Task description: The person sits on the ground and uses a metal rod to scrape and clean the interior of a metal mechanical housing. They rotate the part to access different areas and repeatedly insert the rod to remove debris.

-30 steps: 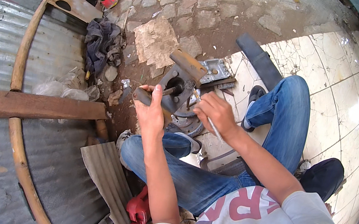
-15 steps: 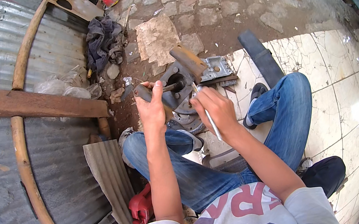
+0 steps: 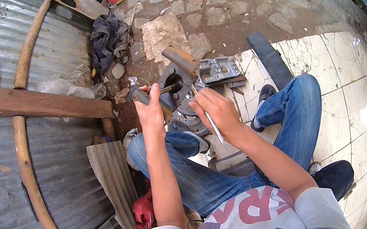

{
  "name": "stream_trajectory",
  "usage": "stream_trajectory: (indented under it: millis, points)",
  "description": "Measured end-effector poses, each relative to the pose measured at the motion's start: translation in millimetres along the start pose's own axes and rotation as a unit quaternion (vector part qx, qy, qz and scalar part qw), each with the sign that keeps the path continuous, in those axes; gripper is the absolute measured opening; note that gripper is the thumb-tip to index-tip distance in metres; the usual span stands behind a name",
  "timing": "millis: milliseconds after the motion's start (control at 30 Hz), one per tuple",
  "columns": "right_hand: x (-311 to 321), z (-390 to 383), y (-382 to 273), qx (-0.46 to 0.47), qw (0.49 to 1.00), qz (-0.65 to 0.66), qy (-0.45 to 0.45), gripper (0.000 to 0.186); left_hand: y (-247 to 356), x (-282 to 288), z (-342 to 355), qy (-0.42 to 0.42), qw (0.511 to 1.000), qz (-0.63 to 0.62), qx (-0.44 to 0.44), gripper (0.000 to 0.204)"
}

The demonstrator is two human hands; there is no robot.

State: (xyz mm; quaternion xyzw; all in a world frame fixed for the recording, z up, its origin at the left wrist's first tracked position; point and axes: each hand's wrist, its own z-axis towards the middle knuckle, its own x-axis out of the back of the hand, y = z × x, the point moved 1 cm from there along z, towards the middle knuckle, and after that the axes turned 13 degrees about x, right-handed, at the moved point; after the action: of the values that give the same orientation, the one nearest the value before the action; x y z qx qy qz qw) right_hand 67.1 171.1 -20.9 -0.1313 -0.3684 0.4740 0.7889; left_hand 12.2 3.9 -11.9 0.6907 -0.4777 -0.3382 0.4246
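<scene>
Since the earlier frame, little is changed: the left hand (image 3: 152, 109) is kept clamped on the dark handle (image 3: 140, 97), and the right hand (image 3: 213, 110) is kept closed on a thin metal rod (image 3: 207, 117). One rusty metal housing (image 3: 176, 76) is held just beyond both hands, its long axis running away from them. The rod's tip is pointed into it from the right; the left hand is the nearer. One grey plate (image 3: 219, 69) is seen beyond.
</scene>
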Motion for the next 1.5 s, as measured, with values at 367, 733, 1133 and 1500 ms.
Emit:
stream_trajectory:
  millis: [367,733,1133,1500]
  points:
    - [6,-3,-3,-0.045,0.997,-0.061,-0.031,0.018,-9,-9,5,-0.018,0.999,0.013,-0.025,0.033]
    - [26,-24,-6,-0.068,0.995,-0.051,-0.048,0.012,-4,-19,10,-0.026,0.999,0.034,-0.027,0.034]
    - [9,36,6,-0.101,0.993,-0.028,-0.046,0.011,-4,-37,-8,-0.039,0.998,0.041,-0.039,0.031]
    - [13,27,11,-0.077,0.995,-0.060,-0.016,0.016,-8,-51,-11,-0.031,0.993,0.081,-0.076,0.035]
